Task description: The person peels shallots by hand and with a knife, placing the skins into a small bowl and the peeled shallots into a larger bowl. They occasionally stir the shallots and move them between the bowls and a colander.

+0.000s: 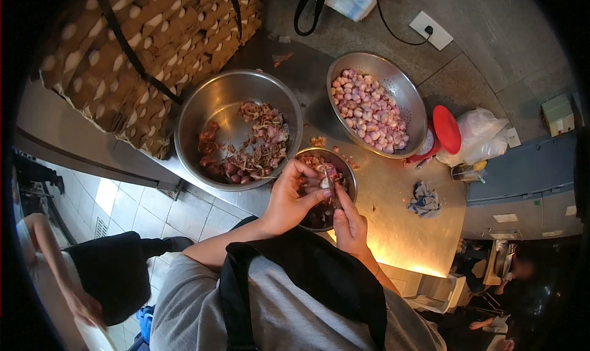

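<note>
My left hand (294, 197) has its fingers closed around a small pale shallot (324, 182), partly hidden by the fingertips. A small knife (331, 180) is gripped in my right hand (351, 228), its blade against or very near the shallot. Both hands are over a small metal bowl (350, 177) with purple peelings in it. To the left, a large steel basin (212, 108) holds unpeeled shallots and dry skins (261, 136). At the upper right, a steel colander (409, 102) is filled with peeled pinkish shallots (369, 114).
Egg trays (153, 50) are stacked at the upper left. Right of the colander are a red round object (447, 130), plastic bags (479, 136) and a crumpled cloth (424, 199). Another person (67, 277) is at lower left; others are at lower right.
</note>
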Demonstrator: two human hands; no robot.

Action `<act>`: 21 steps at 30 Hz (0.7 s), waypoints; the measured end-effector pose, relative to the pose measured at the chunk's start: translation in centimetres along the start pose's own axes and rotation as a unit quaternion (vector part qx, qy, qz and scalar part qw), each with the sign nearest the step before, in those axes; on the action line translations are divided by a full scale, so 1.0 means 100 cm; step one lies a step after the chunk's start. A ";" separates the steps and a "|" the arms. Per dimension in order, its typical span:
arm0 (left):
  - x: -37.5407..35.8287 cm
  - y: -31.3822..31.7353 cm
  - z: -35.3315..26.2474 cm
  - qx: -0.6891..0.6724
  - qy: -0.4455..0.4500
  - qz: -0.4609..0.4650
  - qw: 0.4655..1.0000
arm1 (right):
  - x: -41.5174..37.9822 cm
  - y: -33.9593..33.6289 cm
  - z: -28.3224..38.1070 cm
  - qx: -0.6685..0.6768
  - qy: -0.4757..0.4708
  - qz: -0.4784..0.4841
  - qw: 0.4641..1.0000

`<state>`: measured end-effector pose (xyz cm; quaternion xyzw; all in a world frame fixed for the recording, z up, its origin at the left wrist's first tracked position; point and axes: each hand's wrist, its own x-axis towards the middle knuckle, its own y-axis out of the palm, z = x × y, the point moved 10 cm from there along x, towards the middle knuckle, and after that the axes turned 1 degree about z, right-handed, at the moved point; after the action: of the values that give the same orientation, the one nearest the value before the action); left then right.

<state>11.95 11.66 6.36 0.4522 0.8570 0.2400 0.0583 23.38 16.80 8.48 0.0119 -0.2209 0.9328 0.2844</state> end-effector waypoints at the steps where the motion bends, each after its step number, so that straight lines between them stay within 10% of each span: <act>1: 0.001 0.001 -0.001 0.005 -0.006 0.000 1.000 | -0.001 0.000 -0.008 0.023 0.017 0.000 1.000; 21: 0.002 0.004 0.035 -0.240 -0.175 0.009 0.955 | 0.006 -0.002 -0.028 0.233 0.121 0.001 0.965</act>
<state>13.23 13.22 3.49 0.4673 0.7467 0.3561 0.3117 23.30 18.43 6.12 -0.0352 0.0390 0.9532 0.2978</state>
